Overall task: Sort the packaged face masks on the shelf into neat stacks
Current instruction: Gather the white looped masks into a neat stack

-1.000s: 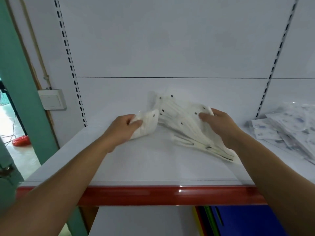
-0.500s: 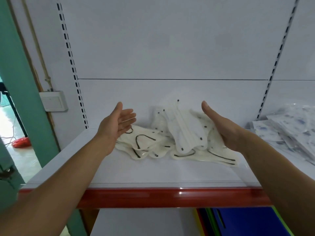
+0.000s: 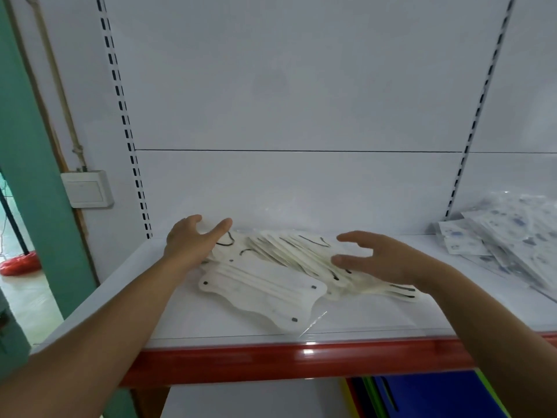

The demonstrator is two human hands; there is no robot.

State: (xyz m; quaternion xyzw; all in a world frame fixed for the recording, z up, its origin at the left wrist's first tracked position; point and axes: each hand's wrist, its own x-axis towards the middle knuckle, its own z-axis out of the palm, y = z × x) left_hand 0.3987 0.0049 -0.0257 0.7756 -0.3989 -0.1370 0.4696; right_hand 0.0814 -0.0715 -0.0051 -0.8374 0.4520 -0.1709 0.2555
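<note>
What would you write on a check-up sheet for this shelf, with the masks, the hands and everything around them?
Surface: white shelf with a red front edge.
Job's things: white masks in clear packs lie in a loose, fanned pile, not a neat stack; one front pack lies nearer the edge.
Clutter: printed packs heaped loosely at the right, contents unclear.
Hands: left hand open at the pile's left end; right hand open over its right part; neither grips anything.
Cables: a thin cord runs down the wall to a switch box.
Surroundings: green door frame at the left, red thing on the floor beyond, blue items under the shelf.
</note>
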